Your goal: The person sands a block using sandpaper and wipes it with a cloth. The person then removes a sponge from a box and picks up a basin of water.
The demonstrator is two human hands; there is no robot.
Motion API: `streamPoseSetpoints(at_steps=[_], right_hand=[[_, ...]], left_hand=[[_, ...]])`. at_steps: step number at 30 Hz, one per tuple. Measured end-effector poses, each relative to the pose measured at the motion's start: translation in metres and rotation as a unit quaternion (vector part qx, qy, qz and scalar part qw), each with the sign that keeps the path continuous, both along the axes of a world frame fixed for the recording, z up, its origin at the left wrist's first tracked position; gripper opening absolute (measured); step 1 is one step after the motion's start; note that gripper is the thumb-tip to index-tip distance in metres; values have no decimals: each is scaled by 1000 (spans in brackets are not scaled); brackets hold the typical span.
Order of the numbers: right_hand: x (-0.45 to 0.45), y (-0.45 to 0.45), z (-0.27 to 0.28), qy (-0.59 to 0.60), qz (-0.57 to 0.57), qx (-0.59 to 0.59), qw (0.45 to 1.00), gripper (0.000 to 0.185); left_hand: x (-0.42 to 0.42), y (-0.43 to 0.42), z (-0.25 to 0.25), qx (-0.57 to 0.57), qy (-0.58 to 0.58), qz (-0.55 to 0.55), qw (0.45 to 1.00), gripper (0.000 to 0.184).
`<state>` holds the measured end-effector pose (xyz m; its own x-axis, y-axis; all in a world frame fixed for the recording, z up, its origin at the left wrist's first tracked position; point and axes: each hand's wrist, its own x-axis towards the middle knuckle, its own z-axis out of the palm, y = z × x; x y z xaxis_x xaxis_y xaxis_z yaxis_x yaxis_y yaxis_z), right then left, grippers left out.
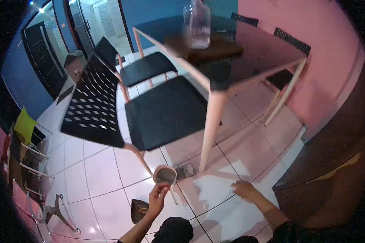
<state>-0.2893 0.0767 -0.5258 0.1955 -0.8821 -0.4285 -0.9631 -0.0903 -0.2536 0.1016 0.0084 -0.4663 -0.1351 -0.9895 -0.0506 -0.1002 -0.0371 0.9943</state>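
My left hand (157, 200) is closed on a small round white-rimmed cup with a long pale handle (165, 175). Its inside looks grey, and whether that is mesh or a solid bottom I cannot tell. The handle points down and to the right of my fingers. Over the white floor tiles, my right hand (246, 190) is stretched out with loosely bent fingers and nothing visible in them. Behind the cup, near the table leg, lies a small grey object (186, 170) too blurred to name. A dark brown item (139, 211) rests on the floor left of my left forearm.
A dark-topped table (263, 48) with pale legs stands ahead, bearing a clear bottle-like container (198, 28) on a brown board (223, 50). The nearest black chair (164, 111) is before my left hand. Dark wooden furniture (328, 162) rises at right; a lime-green chair (25, 124) stands far left.
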Motion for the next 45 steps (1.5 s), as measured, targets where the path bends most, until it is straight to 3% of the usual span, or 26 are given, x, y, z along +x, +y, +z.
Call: streamPoseSetpoints(at_steps=[1, 3, 7, 8, 9, 11, 13, 15, 17, 21, 24, 26, 28, 29, 30, 31, 33, 36, 39, 43, 45], right_hand=[[1, 10, 19, 9, -33, 57, 998, 32], [-2, 47, 29, -47, -52, 35, 997, 39], [33, 116, 95, -70, -56, 161, 983, 44], [43, 142, 103, -74, -40, 148, 985, 43], [49, 170, 106, -80, -15, 137, 987, 42], [58, 212, 122, -136, -98, 252, 953, 33], [72, 266, 151, -299, -97, 104, 944, 33], [59, 318, 137, -281, -82, 120, 949, 30], [37, 360, 110, -425, -141, 270, 853, 22], [23, 271, 134, -153, -13, 406, 901, 23], [39, 218, 171, 59, 57, 476, 876, 27], [61, 172, 215, 85, 307, 209, 925, 26], [97, 114, 245, 100, 309, 93, 941, 29], [142, 81, 304, 72, 298, 40, 951, 29], [166, 61, 315, -60, 123, 57, 989, 28], [194, 41, 321, -192, -56, 72, 977, 28], [280, 11, 394, -250, -124, 86, 956, 28], [358, -27, 370, -250, -66, 81, 963, 27], [417, -47, 292, -233, 62, 81, 967, 30], [519, -32, 307, 3, 112, 243, 964, 39], [558, -29, 311, -58, 70, 305, 948, 31]], left_hand=[[5, 3, 14, 3, -41, 2, 999, 19], [29, 16, 25, -15, -166, -4, 986, 21], [101, 73, 28, 110, -140, 51, 983, 21], [121, 100, 42, 127, -116, 82, 982, 20], [129, 118, 88, 191, -179, 110, 959, 23], [165, 161, 114, 216, -214, 127, 944, 30], [179, 191, 186, 293, -204, 161, 920, 35], [201, 219, 213, 293, -232, 176, 911, 36], [217, 242, 258, 295, -230, 216, 902, 36], [236, 289, 318, 289, -155, 341, 881, 35], [244, 328, 339, 294, -47, 423, 856, 32], [255, 351, 339, 297, -5, 455, 839, 32], [267, 375, 333, 298, 29, 484, 822, 31], [273, 380, 343, 297, 55, 511, 805, 30], [282, 384, 351, 301, 80, 527, 791, 29], [295, 387, 356, 303, 102, 545, 775, 29], [327, 390, 358, 294, 127, 575, 753, 30], [391, 386, 358, 266, 158, 615, 725, 30], [474, 380, 360, 231, 155, 637, 719, 29], [577, 374, 394, 219, 148, 654, 709, 29], [626, 365, 404, 217, 144, 664, 701, 28]])
